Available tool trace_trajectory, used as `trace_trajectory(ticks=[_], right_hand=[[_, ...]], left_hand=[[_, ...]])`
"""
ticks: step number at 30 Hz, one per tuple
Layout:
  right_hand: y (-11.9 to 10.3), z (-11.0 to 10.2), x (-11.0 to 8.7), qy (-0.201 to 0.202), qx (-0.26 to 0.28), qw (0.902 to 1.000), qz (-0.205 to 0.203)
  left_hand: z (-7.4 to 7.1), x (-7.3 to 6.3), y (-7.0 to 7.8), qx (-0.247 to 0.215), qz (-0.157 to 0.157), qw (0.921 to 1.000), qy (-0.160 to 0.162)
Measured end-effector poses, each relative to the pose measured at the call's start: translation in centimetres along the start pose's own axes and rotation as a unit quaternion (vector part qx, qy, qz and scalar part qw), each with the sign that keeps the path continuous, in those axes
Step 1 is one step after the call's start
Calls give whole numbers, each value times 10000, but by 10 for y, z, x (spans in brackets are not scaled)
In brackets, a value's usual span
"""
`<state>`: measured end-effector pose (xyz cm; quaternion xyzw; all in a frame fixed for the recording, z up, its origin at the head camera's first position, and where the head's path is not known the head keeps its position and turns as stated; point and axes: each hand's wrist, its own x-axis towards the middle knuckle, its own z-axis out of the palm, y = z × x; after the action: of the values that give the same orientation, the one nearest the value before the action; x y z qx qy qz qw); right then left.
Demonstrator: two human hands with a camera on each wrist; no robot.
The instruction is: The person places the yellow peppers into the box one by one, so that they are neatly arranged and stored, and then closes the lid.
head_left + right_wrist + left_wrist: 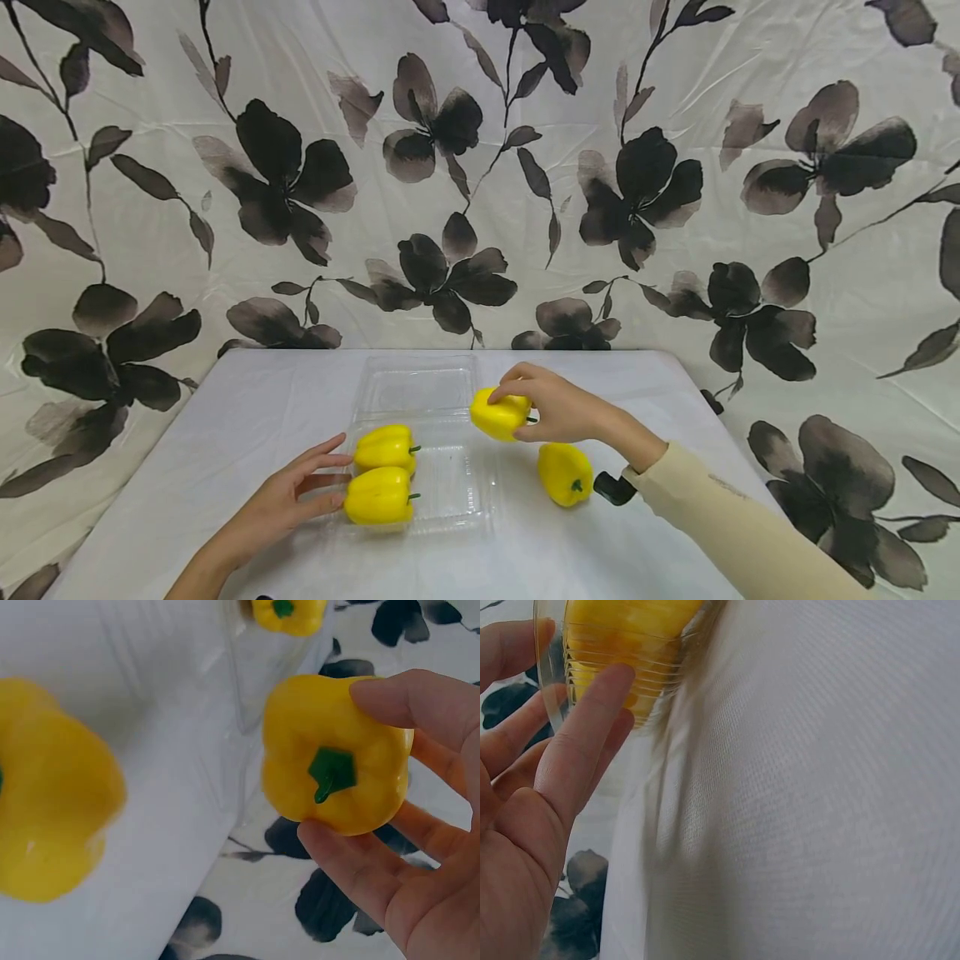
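In the head view my right hand [558,404] grips a yellow bell pepper [497,415] with a green stem, raised over the right side of a clear plastic clamshell container [450,479]. The right wrist view shows thumb and fingers around this pepper [337,754]. Two more yellow bell peppers, one behind [384,447] and one in front [378,497], lie in the container's left part, stems pointing right. My left hand [288,492] is beside them, fingers extended. In the left wrist view its fingers [581,750] touch the container's ribbed wall [622,664].
Another yellow bell pepper [565,475] lies on the white-covered table [600,550], right of the container and under my right forearm. The container's lid [420,387] is laid back, away from me. A floral cloth [540,225] hangs behind the table.
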<state>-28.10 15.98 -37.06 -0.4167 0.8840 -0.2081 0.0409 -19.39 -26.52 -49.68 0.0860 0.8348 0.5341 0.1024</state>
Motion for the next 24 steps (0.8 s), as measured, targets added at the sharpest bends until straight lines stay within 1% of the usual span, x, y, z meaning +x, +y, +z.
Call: trace_trajectory(ticks=[11, 15, 19, 24], right_hand=[[-13, 14, 26, -413, -63, 9989, -202], [-17, 18, 33, -541, -59, 9982, -251], [-19, 22, 39, -639, -103, 9975, -285], [-16, 27, 45, -738, -54, 9968, -307]], left_hand=[[0, -1, -2, 55, 48, 10000, 49], [0, -1, -1, 79, 13, 9999, 68], [0, -1, -2, 49, -18, 10000, 60], [0, -1, -3, 100, 41, 9999, 63]])
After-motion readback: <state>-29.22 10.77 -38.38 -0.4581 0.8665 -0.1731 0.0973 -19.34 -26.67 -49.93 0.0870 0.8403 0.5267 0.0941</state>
